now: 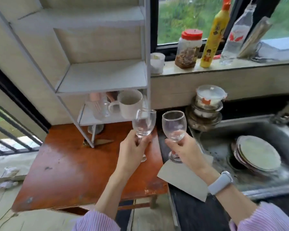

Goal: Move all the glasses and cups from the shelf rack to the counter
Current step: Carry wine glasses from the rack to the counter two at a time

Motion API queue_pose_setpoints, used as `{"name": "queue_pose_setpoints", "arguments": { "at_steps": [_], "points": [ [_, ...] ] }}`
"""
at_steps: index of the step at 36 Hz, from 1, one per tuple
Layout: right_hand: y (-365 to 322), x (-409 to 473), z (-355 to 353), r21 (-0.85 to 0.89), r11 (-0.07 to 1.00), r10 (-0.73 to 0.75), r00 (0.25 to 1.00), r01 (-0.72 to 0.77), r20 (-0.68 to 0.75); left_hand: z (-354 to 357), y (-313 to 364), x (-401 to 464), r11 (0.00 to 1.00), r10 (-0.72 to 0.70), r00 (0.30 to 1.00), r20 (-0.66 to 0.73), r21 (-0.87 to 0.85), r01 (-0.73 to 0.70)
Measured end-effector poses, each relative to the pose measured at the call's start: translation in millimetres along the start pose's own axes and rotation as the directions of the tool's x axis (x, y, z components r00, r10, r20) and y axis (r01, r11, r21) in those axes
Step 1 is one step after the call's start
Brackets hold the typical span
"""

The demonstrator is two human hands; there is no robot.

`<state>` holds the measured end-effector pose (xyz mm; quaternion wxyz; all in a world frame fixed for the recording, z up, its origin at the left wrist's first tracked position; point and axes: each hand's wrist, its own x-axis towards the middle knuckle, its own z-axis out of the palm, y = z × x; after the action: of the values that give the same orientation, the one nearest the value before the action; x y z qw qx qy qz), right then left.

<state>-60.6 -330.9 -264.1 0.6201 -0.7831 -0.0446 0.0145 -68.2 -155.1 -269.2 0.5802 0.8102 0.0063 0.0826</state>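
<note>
The left hand (132, 151) curls its fingers round the stem of a clear wine glass (143, 125), just under the bowl; the bowl stands upright above the fist and the foot shows below it. The right hand (184, 150) grips a second wine glass (173, 126) the same way, thumb and fingers wrapped at the stem, bowl above, foot (174, 158) sticking out beneath the palm. The two glasses are held side by side, near each other but apart. The left one hangs over the edge of the reddish wooden table (70, 167); the right one is above the dark counter (193, 212), over a grey sheet (182, 179) lying there.

Behind the left glass stands the white shelf rack (103, 77) on the table. Its lower shelf holds a white mug (129, 103) and a clear glass mug (99, 107), just beside each other. To the right, a steel sink (223, 142) holds stacked plates (257, 154). A pale band (220, 182) sits on the right wrist.
</note>
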Motion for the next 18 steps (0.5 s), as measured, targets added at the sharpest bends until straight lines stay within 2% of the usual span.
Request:
{"name": "queue_pose_setpoints", "arguments": {
  "at_steps": [3,7,12,18],
  "points": [
    [24,-31,-37,-0.03,0.998,0.058,0.995,-0.06,-0.077,43,6,-19,0.999,0.042,0.996,0.078,0.017,-0.044],
    [49,-80,-98,0.035,0.985,0.172,0.962,-0.168,-0.214,110,25,-44,0.996,0.085,0.977,0.198,0.021,-0.091],
    [64,-157,-185,0.06,0.988,0.157,0.921,-0.145,-0.357,204,65,-91,0.985,0.171,0.926,0.337,-0.078,-0.154],
    [78,-264,-285,0.105,0.981,0.195,0.819,-0.164,-0.539,318,109,-169,0.977,0.211,0.853,0.478,-0.129,-0.17]
  ]
}}
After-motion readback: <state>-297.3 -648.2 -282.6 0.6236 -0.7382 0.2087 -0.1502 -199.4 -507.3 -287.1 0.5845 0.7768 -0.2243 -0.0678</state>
